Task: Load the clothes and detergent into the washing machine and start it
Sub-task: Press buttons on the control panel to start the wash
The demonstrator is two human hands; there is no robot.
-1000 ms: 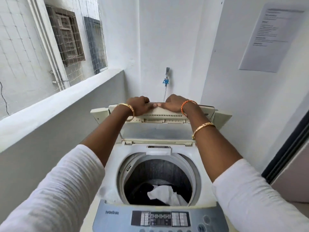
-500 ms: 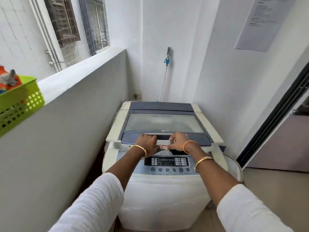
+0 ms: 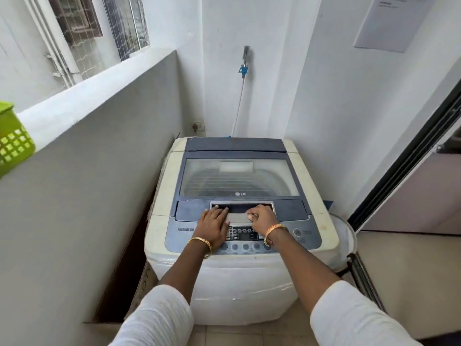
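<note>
The white top-loading washing machine [image 3: 237, 283] stands in a narrow corner with its glass lid [image 3: 239, 178] lying flat and closed. The clothes inside are hidden under the lid. My left hand [image 3: 213, 226] lies flat on the lid's front edge, fingertips at the handle recess [image 3: 237, 208]. My right hand [image 3: 263, 217] is beside it, its fingers curled into the same recess and its thumb on the grey tab. Both wrists partly cover the control panel [image 3: 244, 234]. No detergent is in sight.
A grey parapet wall [image 3: 87, 171] runs close along the machine's left side, with a green plastic basket [image 3: 12, 143] on its ledge. A tap and hose [image 3: 244, 69] hang on the back wall. A dark sliding-door frame [image 3: 404, 156] and a white tub [image 3: 345, 236] are at the right.
Both hands have brought the lid down from upright to fully closed. The drum and the clothes in it are now covered. The view has pulled back and tilted down.
</note>
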